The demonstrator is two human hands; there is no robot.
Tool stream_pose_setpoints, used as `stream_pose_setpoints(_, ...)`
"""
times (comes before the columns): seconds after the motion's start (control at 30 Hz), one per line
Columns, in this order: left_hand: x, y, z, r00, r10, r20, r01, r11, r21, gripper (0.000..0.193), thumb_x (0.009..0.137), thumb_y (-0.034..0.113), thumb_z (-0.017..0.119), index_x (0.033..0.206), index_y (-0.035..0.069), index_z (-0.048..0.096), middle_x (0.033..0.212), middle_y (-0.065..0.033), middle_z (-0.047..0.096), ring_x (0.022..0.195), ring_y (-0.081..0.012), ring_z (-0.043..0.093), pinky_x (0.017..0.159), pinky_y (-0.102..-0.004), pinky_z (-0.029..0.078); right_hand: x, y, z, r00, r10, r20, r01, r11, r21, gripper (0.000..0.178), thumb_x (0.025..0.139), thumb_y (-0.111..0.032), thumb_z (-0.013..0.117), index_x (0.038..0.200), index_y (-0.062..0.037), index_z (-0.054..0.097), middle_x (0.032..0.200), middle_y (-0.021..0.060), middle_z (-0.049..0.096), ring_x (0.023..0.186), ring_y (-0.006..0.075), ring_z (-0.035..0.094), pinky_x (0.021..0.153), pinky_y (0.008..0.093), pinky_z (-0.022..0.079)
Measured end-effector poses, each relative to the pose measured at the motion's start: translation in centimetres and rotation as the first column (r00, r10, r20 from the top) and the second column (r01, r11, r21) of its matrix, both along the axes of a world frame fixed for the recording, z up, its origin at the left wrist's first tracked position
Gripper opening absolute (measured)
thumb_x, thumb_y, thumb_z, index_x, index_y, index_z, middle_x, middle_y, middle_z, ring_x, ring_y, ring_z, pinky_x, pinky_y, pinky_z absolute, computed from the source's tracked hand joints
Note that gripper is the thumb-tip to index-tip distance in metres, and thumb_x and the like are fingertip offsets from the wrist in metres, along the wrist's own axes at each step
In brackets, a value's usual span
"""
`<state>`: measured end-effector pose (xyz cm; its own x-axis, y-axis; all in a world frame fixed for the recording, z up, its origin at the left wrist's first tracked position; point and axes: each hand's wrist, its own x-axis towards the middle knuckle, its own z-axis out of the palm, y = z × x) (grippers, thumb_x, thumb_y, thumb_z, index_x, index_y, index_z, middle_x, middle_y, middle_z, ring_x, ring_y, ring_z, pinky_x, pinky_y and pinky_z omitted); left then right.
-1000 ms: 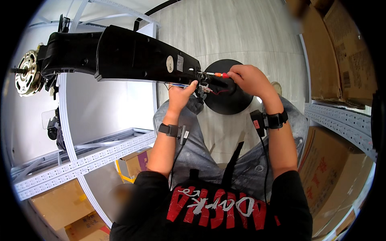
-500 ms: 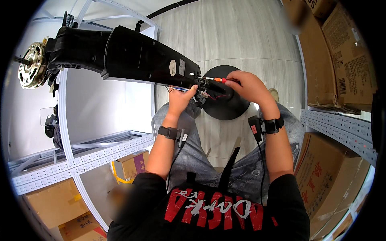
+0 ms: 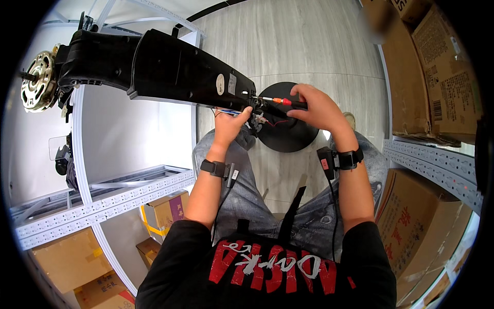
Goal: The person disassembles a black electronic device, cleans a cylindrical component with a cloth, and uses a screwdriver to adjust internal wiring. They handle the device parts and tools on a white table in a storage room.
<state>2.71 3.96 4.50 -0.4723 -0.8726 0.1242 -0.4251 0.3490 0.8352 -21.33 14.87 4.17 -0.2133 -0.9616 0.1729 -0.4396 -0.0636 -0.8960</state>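
Observation:
A long black plastic housing (image 3: 188, 69) slants across the upper left, a round metal motor (image 3: 38, 81) at its far left end. My left hand (image 3: 230, 126) is closed around the housing's near end, thumb on top, other fingers partly hidden beneath. Thin wires (image 3: 272, 122) and small parts hang out beside that thumb. In my right hand (image 3: 320, 109) is a screwdriver (image 3: 286, 101) with a red, orange and black handle, held between thumb and fingers near its back end. Its shaft points left, the tip at the housing's end; exact contact is too small to tell.
Below the screwdriver is a round black disc (image 3: 293, 139) on the grey floor (image 3: 298, 46). Metal shelving (image 3: 128, 193) stands at my left, with cardboard boxes (image 3: 72, 260) low down. More boxes (image 3: 411, 87) sit on a rack (image 3: 432, 165) at my right.
The fingers of my right hand have shifted on the screwdriver, and more of its black handle shows. My left hand keeps its hold on the housing.

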Motion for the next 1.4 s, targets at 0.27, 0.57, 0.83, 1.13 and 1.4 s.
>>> stream_pose_setpoints(0.27, 0.0, -0.1, 0.0, 1.000, 0.010, 0.028, -0.010, 1.000, -0.006, 0.023, 0.075, 0.015, 0.077, 0.084, -0.002, 0.066, 0.077, -0.0052, 0.067, 0.069, -0.0151, 0.062, 0.068, -0.0295, 0.050, -1.2, -0.4, -0.9, 0.989, 0.113, -0.097, -0.089, 0.971, 0.221, 0.024, 0.077, -0.013, 0.072, 0.092, -0.0039, 0.055, 0.082, 0.0097, 0.054, 0.073, 0.0242, 0.054, 0.064, 0.0348, 0.043)
stream_pose_setpoints(0.57, 0.1, -0.3, -0.6, 1.000, 0.015, -0.011, -0.015, 1.000, 0.003, 0.022, 0.075, 0.015, 0.077, 0.084, -0.002, 0.066, 0.077, -0.0054, 0.068, 0.068, -0.0147, 0.062, 0.067, -0.0294, 0.050, -1.2, -0.3, 0.1, 0.995, 0.074, -0.066, -0.065, 0.989, 0.130, 0.022, 0.078, -0.016, 0.071, 0.089, -0.0032, 0.058, 0.085, 0.0116, 0.061, 0.076, 0.0304, 0.058, 0.066, 0.0401, 0.045)
stream_pose_setpoints(0.83, 0.0, -0.2, -0.3, 1.000, 0.012, -0.017, -0.011, 0.999, 0.043, 0.021, 0.075, 0.015, 0.076, 0.081, -0.001, 0.066, 0.073, -0.0048, 0.066, 0.066, -0.0149, 0.061, 0.065, -0.0300, 0.050, -0.6, -0.1, 0.3, 0.996, 0.082, -0.033, -0.080, 0.995, 0.059, 0.023, 0.079, -0.017, 0.070, 0.088, -0.0027, 0.055, 0.085, 0.0120, 0.061, 0.075, 0.0306, 0.057, 0.066, 0.0394, 0.045)
stream_pose_setpoints(1.13, 0.2, -0.4, -0.8, 1.000, 0.010, -0.021, -0.010, 0.999, 0.031, 0.023, 0.075, 0.014, 0.077, 0.087, -0.002, 0.065, 0.082, -0.0050, 0.067, 0.072, -0.0141, 0.062, 0.069, -0.0294, 0.050, -0.8, -0.5, 0.0, 0.992, 0.099, -0.083, -0.077, 0.968, 0.238, 0.024, 0.074, -0.009, 0.073, 0.083, -0.0028, 0.052, 0.081, 0.0116, 0.058, 0.076, 0.0297, 0.057, 0.068, 0.0376, 0.046)
stream_pose_setpoints(1.4, 0.3, -0.3, -0.8, 1.000, 0.013, -0.011, -0.013, 1.000, 0.014, 0.023, 0.075, 0.014, 0.077, 0.087, -0.001, 0.065, 0.082, -0.0046, 0.067, 0.073, -0.0138, 0.062, 0.070, -0.0290, 0.050, -1.1, -0.3, -0.1, 0.992, 0.091, -0.088, -0.081, 0.990, 0.116, 0.022, 0.082, -0.022, 0.068, 0.090, -0.0040, 0.058, 0.087, 0.0122, 0.060, 0.077, 0.0296, 0.057, 0.067, 0.0385, 0.045)
